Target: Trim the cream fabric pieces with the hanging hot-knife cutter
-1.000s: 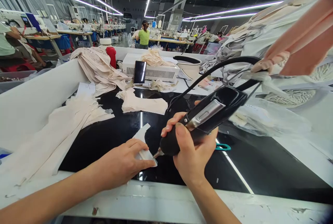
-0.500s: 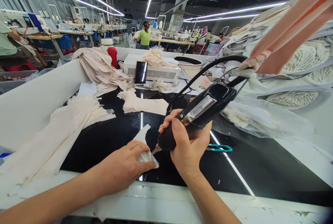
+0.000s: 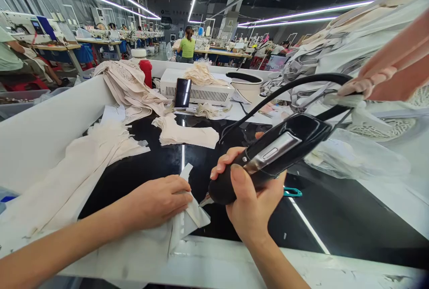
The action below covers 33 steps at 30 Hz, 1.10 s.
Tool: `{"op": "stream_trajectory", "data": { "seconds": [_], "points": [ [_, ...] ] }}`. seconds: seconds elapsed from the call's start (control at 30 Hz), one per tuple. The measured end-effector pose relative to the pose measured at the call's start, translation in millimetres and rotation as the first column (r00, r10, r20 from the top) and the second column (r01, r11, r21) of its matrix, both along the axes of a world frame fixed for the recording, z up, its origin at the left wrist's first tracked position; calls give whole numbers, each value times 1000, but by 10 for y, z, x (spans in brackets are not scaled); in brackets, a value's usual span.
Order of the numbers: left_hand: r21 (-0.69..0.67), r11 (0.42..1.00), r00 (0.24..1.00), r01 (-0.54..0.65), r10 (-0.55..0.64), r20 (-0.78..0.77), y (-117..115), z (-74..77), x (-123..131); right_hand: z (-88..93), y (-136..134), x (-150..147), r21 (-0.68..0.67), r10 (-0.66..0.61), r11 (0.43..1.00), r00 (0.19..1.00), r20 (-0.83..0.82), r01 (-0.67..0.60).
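Note:
My left hand is closed over a thin white fabric piece at the front edge of the black work surface, with the fabric showing above and below the fingers. My right hand wraps round a black corded hand tool with a silver lever plate and a narrow metal tip. That tip points down-left, close to the fabric edge; whether it touches cannot be made out. Teal thread snips lie just right of my right hand, partly hidden by it.
A twisted peach cloth strip is tied at the tool's cord end. Cream fabric stacks and layered strips lie beyond and left. A phone leans on a white vented box. Plastic bags are on the right.
My right hand and the tool have shifted right, and the cloth strip has swung right. My left hand has moved slightly up-left, and the white fabric now lies differently, spread toward the front edge.

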<state>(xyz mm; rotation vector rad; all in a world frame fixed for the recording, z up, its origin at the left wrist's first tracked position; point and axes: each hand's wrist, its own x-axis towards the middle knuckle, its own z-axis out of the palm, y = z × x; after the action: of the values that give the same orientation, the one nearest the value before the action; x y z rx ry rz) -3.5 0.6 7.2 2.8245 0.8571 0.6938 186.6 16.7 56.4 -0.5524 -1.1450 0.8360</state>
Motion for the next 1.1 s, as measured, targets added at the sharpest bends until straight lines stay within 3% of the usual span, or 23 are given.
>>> {"op": "stream_trajectory", "data": {
  "seconds": [0.23, 0.57, 1.1],
  "points": [
    [8, 998, 996, -66, 67, -63, 3, -80, -107, 7, 2, -11, -2, -5, 1000, 1000, -3, 5],
    [194, 980, 987, -38, 68, -147, -62, -42, -34, -10, -2, 8, -1, -6, 1000, 1000, 15, 6],
    [164, 985, 993, -55, 71, -93, -69, -100, -25, 10, 132, -118, 1, -23, 1000, 1000, 22, 23]
  ]
}}
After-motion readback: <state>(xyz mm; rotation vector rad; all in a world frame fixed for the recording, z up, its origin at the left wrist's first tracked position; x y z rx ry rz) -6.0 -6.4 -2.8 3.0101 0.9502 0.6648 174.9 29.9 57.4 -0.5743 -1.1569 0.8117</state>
